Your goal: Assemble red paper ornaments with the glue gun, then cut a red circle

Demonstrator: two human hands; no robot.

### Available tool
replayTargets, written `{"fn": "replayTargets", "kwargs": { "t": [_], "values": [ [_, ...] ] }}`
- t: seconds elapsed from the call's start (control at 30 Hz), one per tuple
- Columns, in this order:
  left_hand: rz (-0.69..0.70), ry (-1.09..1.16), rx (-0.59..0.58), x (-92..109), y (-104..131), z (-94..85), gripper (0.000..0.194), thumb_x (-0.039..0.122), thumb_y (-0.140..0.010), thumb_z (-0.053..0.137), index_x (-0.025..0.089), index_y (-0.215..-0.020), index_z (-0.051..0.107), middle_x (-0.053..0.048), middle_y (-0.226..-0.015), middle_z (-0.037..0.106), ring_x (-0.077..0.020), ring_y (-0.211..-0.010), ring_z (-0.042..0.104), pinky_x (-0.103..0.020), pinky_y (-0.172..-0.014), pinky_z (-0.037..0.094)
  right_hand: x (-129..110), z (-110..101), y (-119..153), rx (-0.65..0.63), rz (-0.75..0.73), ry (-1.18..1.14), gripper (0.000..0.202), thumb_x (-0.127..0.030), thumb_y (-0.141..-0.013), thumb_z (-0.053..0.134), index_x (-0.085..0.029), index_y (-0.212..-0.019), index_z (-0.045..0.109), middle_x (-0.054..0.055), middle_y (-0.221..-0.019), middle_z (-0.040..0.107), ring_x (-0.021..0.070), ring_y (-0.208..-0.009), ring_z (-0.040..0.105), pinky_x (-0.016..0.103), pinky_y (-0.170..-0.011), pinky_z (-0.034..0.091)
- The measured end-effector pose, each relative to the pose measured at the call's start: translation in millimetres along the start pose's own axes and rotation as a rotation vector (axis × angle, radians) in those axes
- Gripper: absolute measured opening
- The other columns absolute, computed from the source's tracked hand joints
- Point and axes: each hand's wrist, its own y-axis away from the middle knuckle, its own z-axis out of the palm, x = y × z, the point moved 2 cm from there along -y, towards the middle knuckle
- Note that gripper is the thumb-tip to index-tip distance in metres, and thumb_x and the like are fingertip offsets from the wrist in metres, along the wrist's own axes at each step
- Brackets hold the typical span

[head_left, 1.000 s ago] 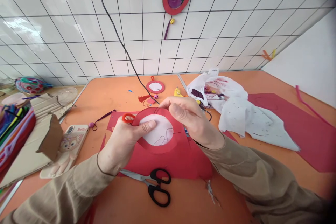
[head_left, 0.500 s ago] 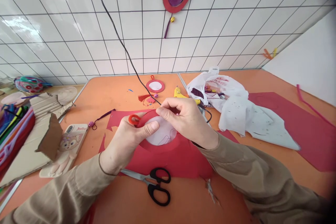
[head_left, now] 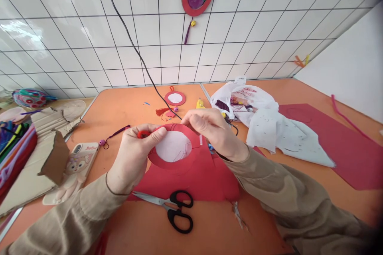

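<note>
My left hand grips the left edge of a red paper ring, thumb on its face. Inside the ring is a white round sheet with faint drawn lines. A red-orange loop shows by my left fingers. My right hand is closed at the ring's upper right edge, its fingertips partly hidden. A small whitish strip shows at the ring's right side. Below lies a red paper sheet, with black-handled scissors at its near edge.
A finished-looking red ring with a tassel lies farther back. A yellow glue gun and a white plastic bag stand behind my right hand. At left are a phone, cardboard and pipe cleaners. A black cord hangs across.
The red ring has shifted slightly left with my left hand. My right thumb has come off the ring's face, baring more of its right side and the whitish strip.
</note>
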Motion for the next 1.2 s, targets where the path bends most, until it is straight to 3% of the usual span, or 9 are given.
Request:
{"fn": "replayTargets", "kwargs": {
  "t": [0.13,0.23,0.37,0.57,0.67,0.83,1.0,1.2],
  "values": [
    [-0.054,0.024,-0.034,0.4,0.2,-0.5,0.034,0.03,-0.042,0.098,0.013,-0.058,0.073,0.0,-0.055,0.069,-0.0088,-0.053,0.059,-0.018,-0.054,0.048,-0.4,1.4,-2.1,0.07,-0.034,0.147,0.04,-0.039,-0.091,0.059,-0.019,-0.059,0.046,-0.005,-0.055,0.037,0.0077,-0.053,0.031,0.026,-0.049,0.026],
    [-0.062,0.051,-0.034,0.1,-0.6,-2.1,0.035,0.029,-0.042,0.099,0.013,-0.058,0.072,0.001,-0.054,0.067,-0.0076,-0.052,0.058,-0.017,-0.053,0.048,1.6,1.0,-2.8,0.07,-0.003,0.107,0.042,-0.043,-0.093,0.054,-0.019,-0.06,0.047,-0.004,-0.056,0.04,0.0083,-0.053,0.034,0.026,-0.049,0.028],
    [-0.066,0.058,-0.025,-0.2,-2.1,-1.9,0.035,0.029,-0.043,0.099,0.013,-0.057,0.072,0.002,-0.053,0.066,-0.0071,-0.052,0.058,-0.016,-0.053,0.048,2.8,-1.2,-1.2,0.059,0.015,-0.039,0.051,-0.054,-0.099,0.041,-0.017,-0.068,0.057,0.001,-0.065,0.055,0.0106,-0.06,0.048,0.027,-0.054,0.035],
    [-0.063,0.055,-0.07,0.9,-2.3,-1.4,0.034,0.03,-0.047,0.098,0.013,-0.059,0.071,0.002,-0.054,0.066,-0.0067,-0.052,0.057,-0.016,-0.053,0.048,1.0,1.9,-2.3,0.063,-0.025,0.094,0.036,-0.037,-0.092,0.056,-0.018,-0.062,0.048,-0.005,-0.058,0.04,0.0081,-0.054,0.034,0.026,-0.05,0.028],
    [-0.044,0.071,-0.167,-1.1,-3.5,-4.1,0.03,0.035,-0.059,0.094,0.015,-0.062,0.072,0.001,-0.061,0.069,-0.0092,-0.057,0.061,-0.018,-0.058,0.052,1.1,0.8,-3.8,0.156,-0.018,0.114,0.033,-0.033,-0.091,0.054,-0.019,-0.062,0.047,-0.004,-0.056,0.039,0.0083,-0.054,0.033,0.026,-0.049,0.028],
    [-0.058,0.0,-0.35,-13.7,-8.7,-5.6,0.027,0.04,-0.075,0.084,0.015,-0.084,0.08,-0.008,-0.082,0.078,-0.0192,-0.075,0.071,-0.028,-0.07,0.058,1.2,-5.6,-4.1,0.371,-0.041,0.082,0.03,-0.032,-0.089,0.056,-0.019,-0.062,0.049,-0.004,-0.056,0.038,0.009,-0.055,0.033,0.026,-0.05,0.027],
    [-0.039,-0.068,-0.287,-18.4,-13.2,-5.9,0.023,0.036,-0.07,0.087,0.016,-0.072,0.079,-0.007,-0.072,0.078,-0.0197,-0.067,0.072,-0.03,-0.064,0.06,3.7,-9.3,-4.1,0.364,-0.022,0.095,0.034,-0.035,-0.089,0.055,-0.019,-0.06,0.048,-0.004,-0.054,0.038,0.0095,-0.053,0.034,0.027,-0.051,0.028],
    [-0.065,-0.031,-0.277,-10.7,-15.0,-7.9,0.022,0.034,-0.068,0.089,0.015,-0.067,0.078,-0.005,-0.064,0.075,-0.0133,-0.055,0.065,-0.021,-0.052,0.055,3.8,-22.2,-3.8,0.447,-0.157,0.448,0.038,-0.03,-0.093,0.048,-0.022,-0.059,0.032,-0.004,-0.053,0.032,0.0102,-0.052,0.032,0.029,-0.054,0.027]
  ]
}}
